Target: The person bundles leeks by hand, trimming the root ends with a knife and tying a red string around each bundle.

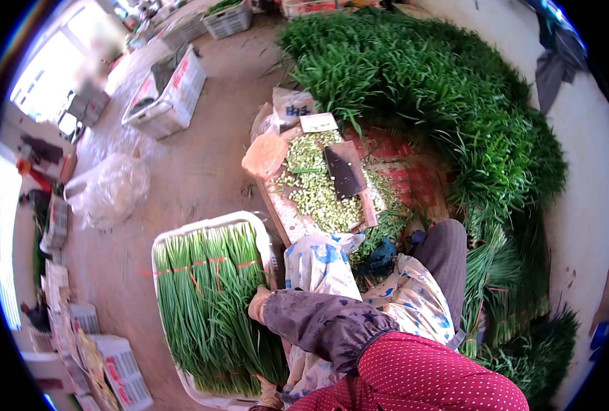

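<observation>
A white plastic crate (162, 241) on the left is packed with bundles of green garlic chives (205, 301), pale stems at the far end, tied with red bands. Leaning in from the right, my right hand (258, 305) grips the chive bundle along the crate's right side; its fingers are partly hidden. My left hand (269, 393), low in the view, holds the near end of that bundle, with most fingers hidden under the leaves. Both hands look covered in tan gloves. A dark purple sleeve cover is on my right forearm.
Ahead, a low board (277, 205) carries pale cut stem bits, a dark blade-like plate (345, 170) and an orange sponge-like block (265, 155). Loose chives (414, 82) are heaped along the right wall. Another white crate (174, 103) and a clear plastic bag (112, 188) are on the floor at left.
</observation>
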`<state>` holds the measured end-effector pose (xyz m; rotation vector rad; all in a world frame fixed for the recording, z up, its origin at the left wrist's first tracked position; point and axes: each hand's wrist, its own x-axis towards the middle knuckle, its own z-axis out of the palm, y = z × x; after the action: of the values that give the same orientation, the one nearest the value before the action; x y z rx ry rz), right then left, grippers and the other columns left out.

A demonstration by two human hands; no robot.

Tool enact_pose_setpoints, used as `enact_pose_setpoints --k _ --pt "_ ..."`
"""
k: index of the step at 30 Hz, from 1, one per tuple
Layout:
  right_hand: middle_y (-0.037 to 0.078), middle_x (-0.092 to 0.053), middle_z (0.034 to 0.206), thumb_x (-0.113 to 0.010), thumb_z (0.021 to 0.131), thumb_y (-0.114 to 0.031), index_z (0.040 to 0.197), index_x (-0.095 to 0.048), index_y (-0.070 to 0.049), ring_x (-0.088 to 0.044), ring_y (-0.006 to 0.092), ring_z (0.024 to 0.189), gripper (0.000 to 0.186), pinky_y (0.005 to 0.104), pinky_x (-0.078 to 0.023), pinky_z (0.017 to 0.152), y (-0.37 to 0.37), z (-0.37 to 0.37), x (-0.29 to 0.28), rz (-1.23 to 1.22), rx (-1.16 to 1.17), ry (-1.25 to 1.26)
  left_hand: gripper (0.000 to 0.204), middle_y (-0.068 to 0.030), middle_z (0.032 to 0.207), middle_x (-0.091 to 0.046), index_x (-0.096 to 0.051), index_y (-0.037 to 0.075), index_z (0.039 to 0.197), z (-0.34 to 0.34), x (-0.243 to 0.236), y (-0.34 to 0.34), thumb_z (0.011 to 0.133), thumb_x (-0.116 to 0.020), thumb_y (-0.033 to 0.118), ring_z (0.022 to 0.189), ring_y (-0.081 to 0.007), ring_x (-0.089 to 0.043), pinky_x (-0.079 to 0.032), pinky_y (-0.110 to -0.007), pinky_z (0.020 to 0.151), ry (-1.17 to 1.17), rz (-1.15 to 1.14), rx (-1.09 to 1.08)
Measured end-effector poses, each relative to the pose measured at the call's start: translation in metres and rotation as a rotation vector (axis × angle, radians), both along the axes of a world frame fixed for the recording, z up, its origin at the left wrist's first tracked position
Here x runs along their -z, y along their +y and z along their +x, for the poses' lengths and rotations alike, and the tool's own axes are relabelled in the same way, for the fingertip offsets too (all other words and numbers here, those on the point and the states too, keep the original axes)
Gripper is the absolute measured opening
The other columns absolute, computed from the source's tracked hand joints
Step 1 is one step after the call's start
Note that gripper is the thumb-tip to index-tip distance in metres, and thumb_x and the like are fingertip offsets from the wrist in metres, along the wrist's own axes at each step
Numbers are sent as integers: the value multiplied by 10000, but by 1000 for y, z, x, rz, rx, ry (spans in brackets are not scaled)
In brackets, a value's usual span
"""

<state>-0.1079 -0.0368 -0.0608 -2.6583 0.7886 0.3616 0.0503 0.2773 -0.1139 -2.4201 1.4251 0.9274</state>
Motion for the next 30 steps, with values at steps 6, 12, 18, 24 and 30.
enact_pose_setpoints --k 6,12,18,24,30 --pt "23 -712 990 -652 809 -210 1029 -733 -219 -653 230 1010 235 420 -470 841 3 -68 -73 73 182 -346 1190 -324 1075 -645 89 -86 1506 -38 -79 -97 818 -727 440 1002 -442 -649 -522 -449 876 -169 364 115" --pt "106 -700 935 -649 773 -157 984 -701 -125 -662 324 945 220 438 -526 831 3 -206 -101 -70 437 -994 1041 -292 1040 -668 10 41 1561 -90 -146 -247 865 -683 385 944 -431 -662 -522 -479 847 -229 -247 313" --pt "135 -692 955 -684 818 -24 1021 -692 -62 -680 285 890 207 357 -546 782 -12 -363 -76 -117 1074 -1146 833 -196 1188 -655 -177 140 1576 -206 -171 -351 914 -666 272 969 -312 -674 -524 -396 839 202 -664 417" --pt "105 -695 980 -687 813 -140 1038 -668 -105 -655 351 935 229 421 -526 797 -49 -466 -33 -163 1320 -739 738 -207 1024 -672 -290 169 1543 -321 -119 -380 913 -650 302 870 -377 -668 -524 -452 754 272 -432 807" --pt "165 -685 1037 -705 838 -245 1102 -644 -95 -646 376 997 310 444 -518 827 -132 -507 41 26 1337 -523 678 -222 950 -680 -369 118 1491 -344 -86 -402 906 -642 323 808 -412 -657 -524 -482 736 235 -231 942"
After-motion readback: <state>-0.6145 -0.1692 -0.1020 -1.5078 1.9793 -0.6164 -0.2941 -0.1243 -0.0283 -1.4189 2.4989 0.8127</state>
